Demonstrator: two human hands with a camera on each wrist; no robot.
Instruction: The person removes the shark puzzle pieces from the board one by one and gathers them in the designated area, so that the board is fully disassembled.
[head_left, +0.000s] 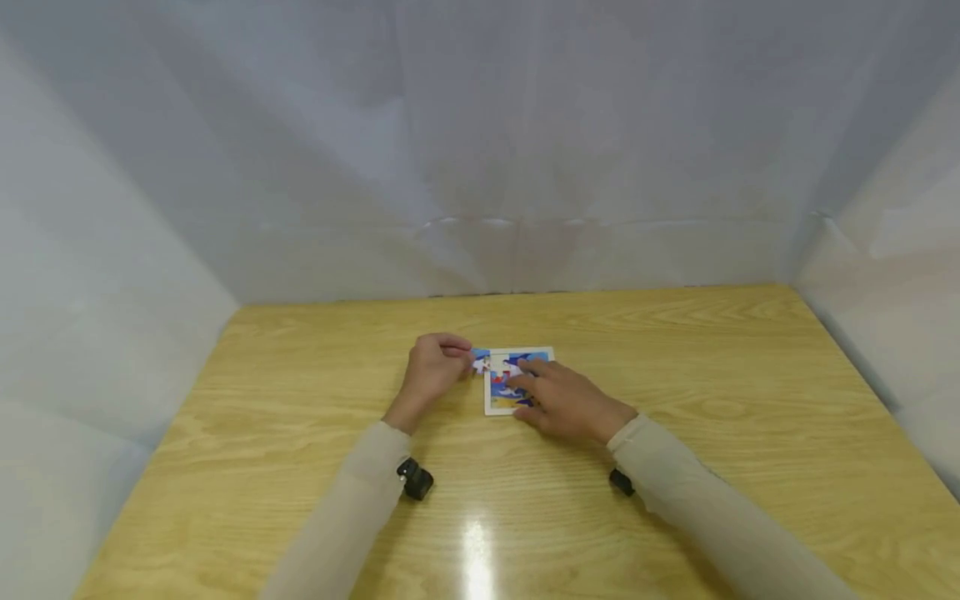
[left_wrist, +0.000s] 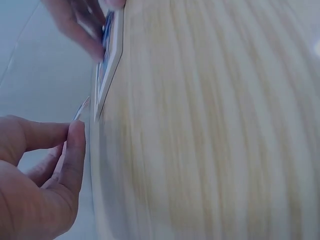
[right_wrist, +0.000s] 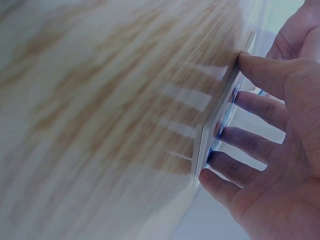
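A small white-bordered jigsaw puzzle board (head_left: 517,382) with a blue, red and yellow picture lay flat near the middle of the light wooden table (head_left: 712,467), a little toward the far edge. The person's right hand (head_left: 564,398) rested on top of it with the fingers straight and spread, fingertips (right_wrist: 226,134) pressing on the printed face; in the right wrist view the thin white edge of the board (right_wrist: 215,129) showed under those fingers, lying flush on the wood.

The left hand (head_left: 433,369) sat just beside the board's left far corner, its fingers curled in and pinching a small blue-and-white puzzle piece (head_left: 481,360) that touched or nearly touched the board's edge there. In the left wrist view the thumb and forefinger (left_wrist: 75,145) held that thin piece (left_wrist: 82,108) close to the board's corner (left_wrist: 106,80); whether it met the board I could not tell.

Both arms wore pale beige sleeves (head_left: 352,508), and a small black device (head_left: 415,479) showed at the left wrist, with another black one (head_left: 621,481) at the right. Pale grey-white fabric walls (head_left: 480,150) stood round the table on three sides, and a bright glare spot (head_left: 477,542) lay on the near part of the tabletop.
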